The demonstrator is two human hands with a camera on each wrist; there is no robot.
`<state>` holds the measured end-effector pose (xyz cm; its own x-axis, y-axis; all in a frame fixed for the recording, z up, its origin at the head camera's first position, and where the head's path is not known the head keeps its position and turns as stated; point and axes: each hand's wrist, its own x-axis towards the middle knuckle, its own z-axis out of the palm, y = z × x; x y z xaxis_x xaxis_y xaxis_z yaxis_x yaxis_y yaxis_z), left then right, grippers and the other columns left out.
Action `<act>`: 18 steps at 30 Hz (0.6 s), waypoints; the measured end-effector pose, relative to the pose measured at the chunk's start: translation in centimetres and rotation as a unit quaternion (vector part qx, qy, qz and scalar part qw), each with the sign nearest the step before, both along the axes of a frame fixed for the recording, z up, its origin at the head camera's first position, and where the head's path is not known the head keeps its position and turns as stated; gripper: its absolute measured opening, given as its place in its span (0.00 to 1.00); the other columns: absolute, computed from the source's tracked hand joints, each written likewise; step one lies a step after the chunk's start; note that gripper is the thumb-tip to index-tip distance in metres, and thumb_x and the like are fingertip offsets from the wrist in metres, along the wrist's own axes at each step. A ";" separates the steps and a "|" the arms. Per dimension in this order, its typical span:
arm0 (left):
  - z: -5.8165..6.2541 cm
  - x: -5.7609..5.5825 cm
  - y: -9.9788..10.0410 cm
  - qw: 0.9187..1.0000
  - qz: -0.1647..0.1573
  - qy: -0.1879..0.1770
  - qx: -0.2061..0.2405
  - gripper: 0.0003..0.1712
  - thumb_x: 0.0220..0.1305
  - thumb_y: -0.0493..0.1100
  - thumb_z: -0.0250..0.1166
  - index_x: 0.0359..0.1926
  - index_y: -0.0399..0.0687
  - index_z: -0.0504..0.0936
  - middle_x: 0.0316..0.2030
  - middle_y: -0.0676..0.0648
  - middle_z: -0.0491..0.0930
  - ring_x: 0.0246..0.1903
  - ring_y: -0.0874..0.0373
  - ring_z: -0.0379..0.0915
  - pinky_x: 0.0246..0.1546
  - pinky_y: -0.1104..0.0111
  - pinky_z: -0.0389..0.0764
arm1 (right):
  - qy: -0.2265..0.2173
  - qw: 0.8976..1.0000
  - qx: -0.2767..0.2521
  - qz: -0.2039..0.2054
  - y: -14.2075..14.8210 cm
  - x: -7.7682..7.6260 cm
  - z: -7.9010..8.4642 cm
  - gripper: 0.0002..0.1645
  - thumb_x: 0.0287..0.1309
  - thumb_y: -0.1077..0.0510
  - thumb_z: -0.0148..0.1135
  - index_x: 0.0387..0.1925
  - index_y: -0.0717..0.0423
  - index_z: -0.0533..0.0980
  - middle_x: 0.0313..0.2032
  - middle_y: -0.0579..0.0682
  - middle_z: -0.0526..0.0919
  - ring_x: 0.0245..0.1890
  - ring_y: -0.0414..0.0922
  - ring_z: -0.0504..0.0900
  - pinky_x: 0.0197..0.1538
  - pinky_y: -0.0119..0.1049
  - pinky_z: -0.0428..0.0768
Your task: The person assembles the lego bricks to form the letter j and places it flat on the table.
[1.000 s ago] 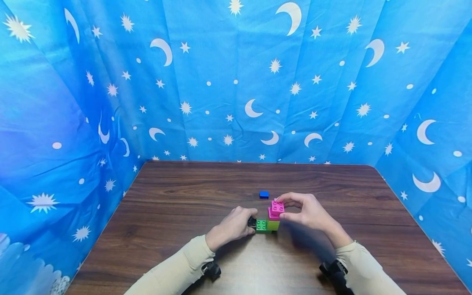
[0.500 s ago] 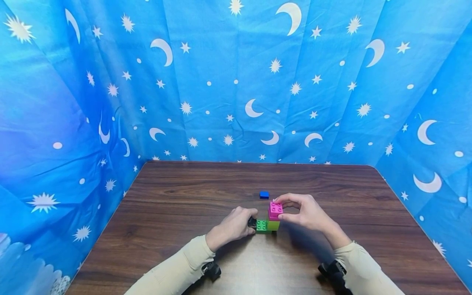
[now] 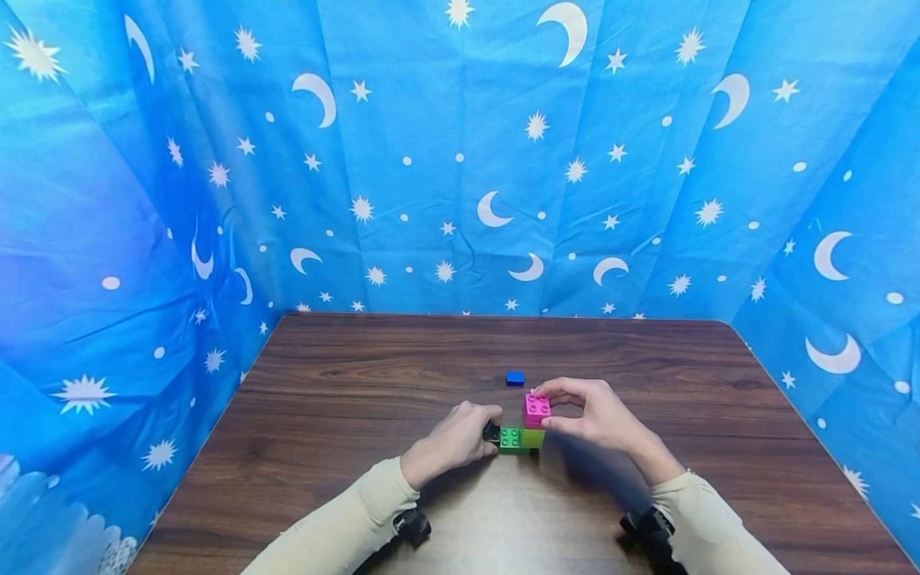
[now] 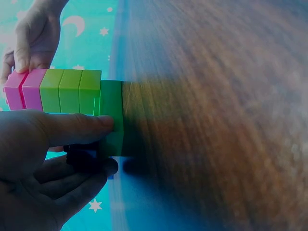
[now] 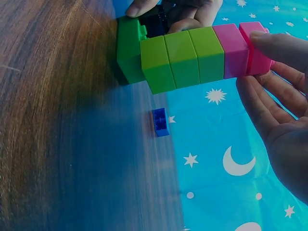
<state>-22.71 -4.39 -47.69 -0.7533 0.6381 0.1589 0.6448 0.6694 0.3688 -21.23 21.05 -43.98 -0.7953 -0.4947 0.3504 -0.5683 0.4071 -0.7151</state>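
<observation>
On the table, a long green toy brick (image 3: 510, 438) lies as the base of a stack. My left hand (image 3: 456, 439) grips it at its left end, where a black brick (image 4: 85, 155) sits partly hidden among the fingers. Three lime bricks (image 5: 182, 57) rise from the base's right end. Above them is a pink brick (image 5: 231, 50), topped by a second pink brick (image 3: 537, 409) with studs facing up. My right hand (image 3: 600, 411) pinches this top brick between thumb and fingers. A thin, uneven seam shows between the two pink bricks in the right wrist view.
A small blue brick (image 3: 515, 378) lies on the brown wooden table (image 3: 359, 367) behind the stack. Blue cloth (image 3: 431, 192) with moons and stars hangs around the table's back and sides. Black wrist cameras (image 3: 413, 527) are worn on both forearms.
My right hand has shifted the top pink brick slightly left and down, squaring it over the lower pink brick. The left hand and the base have stayed in place.
</observation>
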 end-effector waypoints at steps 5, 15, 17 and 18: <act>0.0 0.0 0.0 1.000 -0.002 0.005 0.002 0.17 0.46 0.41 0.77 0.29 0.52 0.73 0.22 0.57 0.77 0.21 0.64 0.68 0.23 0.72 0.70 | 0.013 1.000 0.015 -0.011 -0.1 0.2 0.0 0.22 0.51 0.59 0.73 0.50 0.50 0.79 0.45 0.45 0.85 0.43 0.40 0.83 0.49 0.45 0.81; -0.1 0.0 0.1 1.000 -0.001 0.009 0.000 0.17 0.45 0.42 0.77 0.29 0.52 0.74 0.23 0.57 0.78 0.21 0.64 0.68 0.23 0.72 0.69 | 0.011 1.000 0.016 -0.015 -0.7 0.7 0.4 0.22 0.49 0.68 0.72 0.49 0.61 0.78 0.44 0.53 0.85 0.42 0.47 0.84 0.48 0.53 0.80; -0.1 -0.1 0.1 1.000 0.000 0.014 -0.002 0.18 0.45 0.42 0.77 0.29 0.53 0.74 0.23 0.57 0.77 0.22 0.65 0.68 0.23 0.72 0.69 | 0.015 1.000 0.019 -0.014 -0.6 0.6 0.2 0.22 0.50 0.66 0.72 0.49 0.58 0.78 0.43 0.51 0.85 0.41 0.46 0.83 0.48 0.50 0.81; -0.1 -0.1 0.1 1.000 0.001 0.015 -0.002 0.18 0.45 0.42 0.77 0.29 0.53 0.74 0.23 0.58 0.77 0.22 0.65 0.68 0.23 0.72 0.70 | 0.018 1.000 0.020 -0.013 -0.6 0.5 0.1 0.22 0.50 0.65 0.72 0.49 0.57 0.78 0.43 0.49 0.85 0.41 0.45 0.83 0.48 0.49 0.81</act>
<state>-22.77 -4.29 -47.82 -0.7493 0.6374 0.1794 0.6544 0.6716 0.3473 -20.71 20.49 -43.91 -0.7950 -0.4881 0.3603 -0.5827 0.4491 -0.6773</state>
